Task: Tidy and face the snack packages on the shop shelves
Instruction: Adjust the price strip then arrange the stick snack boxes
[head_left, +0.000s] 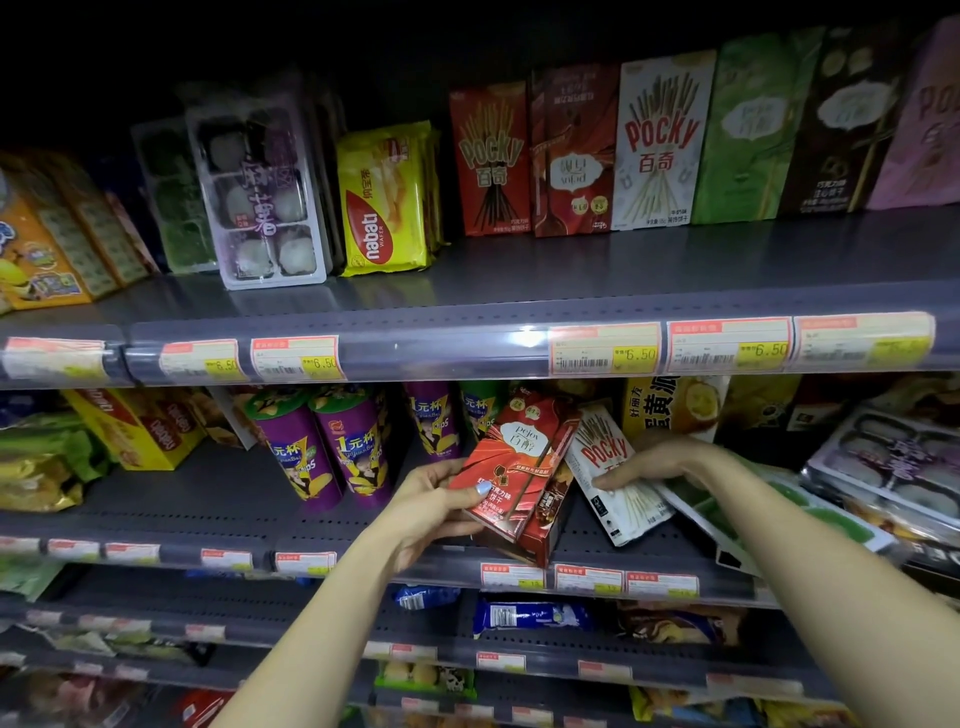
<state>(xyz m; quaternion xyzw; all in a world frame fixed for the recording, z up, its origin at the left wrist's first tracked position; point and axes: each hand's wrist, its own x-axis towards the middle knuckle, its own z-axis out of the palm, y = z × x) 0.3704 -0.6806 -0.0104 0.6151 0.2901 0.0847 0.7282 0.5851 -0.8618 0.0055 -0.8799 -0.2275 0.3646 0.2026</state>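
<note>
On the middle shelf (218, 512), my left hand (434, 506) grips a red Pejoy biscuit box (519, 467), tilted to the right, with another red box behind it. Just right of it leans a white Pocky box (613, 478); my right hand (660, 460) rests on its upper right side with fingers curled over it. On the upper shelf (571, 265) stands a row of upright boxes: red Pocky (488, 161), an upside-down red Pejoy (574, 156), white Pocky (660, 145), then green, dark and pink boxes.
Purple chip cups (322, 447) stand left of my hands. A yellow Nabati wafer pack (384, 202) and clear mochi trays (260, 197) sit on the upper shelf. Mochi trays (883, 462) and a green tray lie at right. Lower shelves hold more snack packs.
</note>
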